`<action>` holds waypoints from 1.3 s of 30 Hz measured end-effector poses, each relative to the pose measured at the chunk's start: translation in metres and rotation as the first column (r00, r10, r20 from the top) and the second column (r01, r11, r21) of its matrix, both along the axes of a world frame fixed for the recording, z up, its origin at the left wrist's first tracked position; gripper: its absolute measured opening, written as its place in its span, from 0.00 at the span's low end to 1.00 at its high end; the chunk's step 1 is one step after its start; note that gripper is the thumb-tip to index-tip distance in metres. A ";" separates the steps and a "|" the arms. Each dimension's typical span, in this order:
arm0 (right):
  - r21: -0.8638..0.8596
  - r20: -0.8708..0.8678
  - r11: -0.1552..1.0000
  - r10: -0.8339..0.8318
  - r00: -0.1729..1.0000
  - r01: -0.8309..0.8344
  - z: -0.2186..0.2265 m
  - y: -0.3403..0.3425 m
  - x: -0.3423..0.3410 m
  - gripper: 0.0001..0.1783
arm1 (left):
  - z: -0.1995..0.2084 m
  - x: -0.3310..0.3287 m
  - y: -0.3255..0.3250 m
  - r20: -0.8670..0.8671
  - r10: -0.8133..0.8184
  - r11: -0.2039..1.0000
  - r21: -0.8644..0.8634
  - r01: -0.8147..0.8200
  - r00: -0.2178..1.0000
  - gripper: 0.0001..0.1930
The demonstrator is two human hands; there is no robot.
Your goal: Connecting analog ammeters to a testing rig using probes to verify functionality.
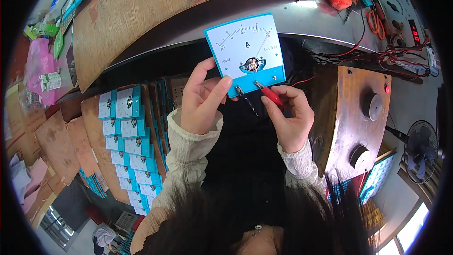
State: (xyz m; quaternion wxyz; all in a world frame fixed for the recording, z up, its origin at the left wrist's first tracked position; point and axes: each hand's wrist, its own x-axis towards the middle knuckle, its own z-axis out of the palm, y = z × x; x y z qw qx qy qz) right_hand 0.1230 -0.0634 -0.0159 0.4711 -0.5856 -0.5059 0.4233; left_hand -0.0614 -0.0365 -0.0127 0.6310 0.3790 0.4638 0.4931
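Note:
Held up in front of me is a blue-framed ammeter (247, 46) with a white dial; its needle leans to the right end of the scale. My left hand (204, 97) grips the lower left corner, thumb on the front. Between the thumb and fingers of my right hand (291, 113) is a red alligator clip (271, 95), its tip on a terminal of the blue lower strip. A black alligator clip (246, 100) hangs from another terminal to its left, touched by neither hand.
Rows of similar meters (134, 142) stand on a board at left. A plywood board (141, 12) lies across the metal bench (302, 16). At right are a metal box with knobs (358, 113), scissors (376, 23), loose wires (349, 58), an instrument with a red display (401, 9) and a fan (421, 151).

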 end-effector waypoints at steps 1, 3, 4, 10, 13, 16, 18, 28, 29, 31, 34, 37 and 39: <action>0.015 0.019 1.000 -0.001 1.000 0.001 0.002 0.000 0.001 0.15 | 0.000 0.001 0.000 -0.007 0.001 1.000 0.002 -0.001 1.000 0.22; 0.032 0.034 0.999 -0.008 0.999 0.007 0.002 0.000 0.002 0.15 | 0.002 0.003 0.000 -0.015 -0.003 1.000 0.001 0.003 1.000 0.22; 0.036 0.034 0.999 0.002 0.999 -0.003 0.001 0.000 0.003 0.15 | 0.004 0.003 0.000 -0.021 -0.001 1.000 -0.004 0.000 1.000 0.22; 0.050 0.026 0.999 0.007 1.000 -0.009 0.004 0.000 0.006 0.14 | 0.008 0.006 0.000 -0.028 0.002 1.000 -0.006 -0.002 1.000 0.21; 0.060 0.039 0.998 0.014 0.999 -0.016 0.004 0.000 0.009 0.14 | 0.010 0.008 0.001 -0.058 -0.016 1.000 -0.019 0.015 0.998 0.21; 0.069 0.051 0.997 0.012 0.999 -0.015 0.006 0.000 0.013 0.14 | 0.008 0.012 0.001 -0.042 -0.014 1.000 -0.013 0.014 0.999 0.22; 0.077 0.058 0.997 0.004 0.998 -0.008 0.008 0.000 0.015 0.14 | 0.008 0.014 0.003 -0.040 -0.026 1.000 -0.012 0.025 0.999 0.22; 0.035 0.109 0.998 -0.049 0.993 0.046 0.010 0.000 0.023 0.12 | 0.004 0.027 0.006 -0.029 -0.019 1.000 -0.016 0.018 0.999 0.20; 0.164 0.229 0.986 -0.028 0.973 -0.010 0.006 0.003 0.024 0.11 | 0.004 0.027 0.004 -0.037 0.018 1.000 0.018 -0.018 0.999 0.20; 0.416 0.274 0.906 -0.041 0.961 -0.079 0.002 0.004 0.030 0.10 | 0.014 0.031 -0.001 -0.009 0.107 0.991 0.075 -0.106 0.994 0.19; 0.077 -0.205 0.958 -0.254 0.945 0.275 0.013 -0.012 0.046 0.08 | 0.026 0.031 0.001 -0.023 0.327 0.929 0.189 -0.317 0.945 0.17; 0.135 -0.018 0.988 -0.076 0.997 0.078 0.028 -0.006 0.014 0.12 | 0.015 0.040 -0.003 -0.035 0.372 0.918 0.161 -0.362 0.928 0.19; 0.146 0.203 0.978 0.117 0.972 -0.149 0.022 -0.002 -0.006 0.15 | 0.016 0.032 -0.018 -0.178 0.367 0.919 0.218 -0.328 0.913 0.20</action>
